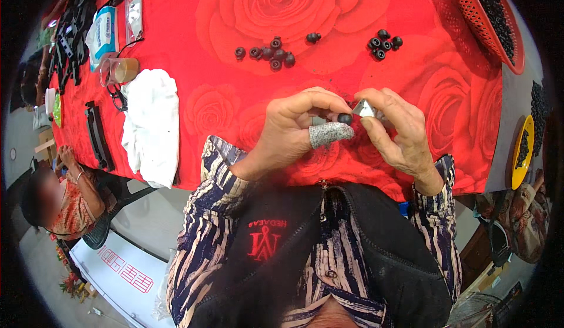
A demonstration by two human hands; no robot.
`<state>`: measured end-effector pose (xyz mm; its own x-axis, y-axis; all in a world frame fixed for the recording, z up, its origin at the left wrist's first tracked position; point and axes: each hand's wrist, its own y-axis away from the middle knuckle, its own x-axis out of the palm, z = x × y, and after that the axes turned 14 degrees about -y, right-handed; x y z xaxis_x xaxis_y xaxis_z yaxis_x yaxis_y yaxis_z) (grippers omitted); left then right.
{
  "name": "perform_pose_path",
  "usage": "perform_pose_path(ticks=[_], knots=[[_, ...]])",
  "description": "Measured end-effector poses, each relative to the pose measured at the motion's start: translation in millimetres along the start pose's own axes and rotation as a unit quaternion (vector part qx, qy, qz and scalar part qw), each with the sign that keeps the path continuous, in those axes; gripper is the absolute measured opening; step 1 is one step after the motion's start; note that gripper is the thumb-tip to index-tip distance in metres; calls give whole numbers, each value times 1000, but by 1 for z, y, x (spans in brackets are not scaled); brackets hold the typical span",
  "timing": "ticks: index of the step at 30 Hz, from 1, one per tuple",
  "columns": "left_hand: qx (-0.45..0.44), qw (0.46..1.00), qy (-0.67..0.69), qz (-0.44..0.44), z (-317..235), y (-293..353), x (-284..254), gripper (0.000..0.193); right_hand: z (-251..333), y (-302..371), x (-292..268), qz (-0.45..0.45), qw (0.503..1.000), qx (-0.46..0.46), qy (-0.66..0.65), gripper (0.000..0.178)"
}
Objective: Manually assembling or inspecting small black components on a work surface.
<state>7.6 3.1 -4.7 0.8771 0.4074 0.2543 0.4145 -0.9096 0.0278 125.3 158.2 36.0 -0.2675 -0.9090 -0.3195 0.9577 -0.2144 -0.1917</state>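
a red rose-print table cloth (pixel 223 99) is spread wide, with open room toward 12 o'clock. the left hand (pixel 294 129) is pinched shut on a small black round piece (pixel 345 118), at 3 o'clock from it. the right hand (pixel 396 129) is closed on a small shiny blade (pixel 364 108), its tip touching the piece from 2 o'clock. loose black pieces (pixel 275 52) lie well apart at 11 o'clock.

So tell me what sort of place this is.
Probably a small hand-assembly workbench: a long table under a red rose cloth, clusters of small black parts, and a red basket heaped with more.

Open cloth (pixel 194 87) before scattered black rings (pixel 270 52)
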Motion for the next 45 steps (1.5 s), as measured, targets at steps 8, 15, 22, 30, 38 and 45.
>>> perform_pose_path(ticks=[8,15,22,30,38,45], knots=[[-91,992,83,0,-7,1,2,23,0,-4,-1,16,989,-148,15,39],[-198,970,121,67,-2,1,-1,21,-4,-2,3,35,986,-161,29,50],[-209,961,161,86,9,5,-2,19,-2,1,6,29,987,-159,-24,42],[-175,966,181,55,4,3,1,16,-4,2,8,-5,975,-218,47,39],[-162,976,146,29,5,2,1,18,-5,1,6,18,982,-184,26,41],[-189,962,191,51,3,0,-1,19,-5,-1,4,22,982,-187,19,40]])
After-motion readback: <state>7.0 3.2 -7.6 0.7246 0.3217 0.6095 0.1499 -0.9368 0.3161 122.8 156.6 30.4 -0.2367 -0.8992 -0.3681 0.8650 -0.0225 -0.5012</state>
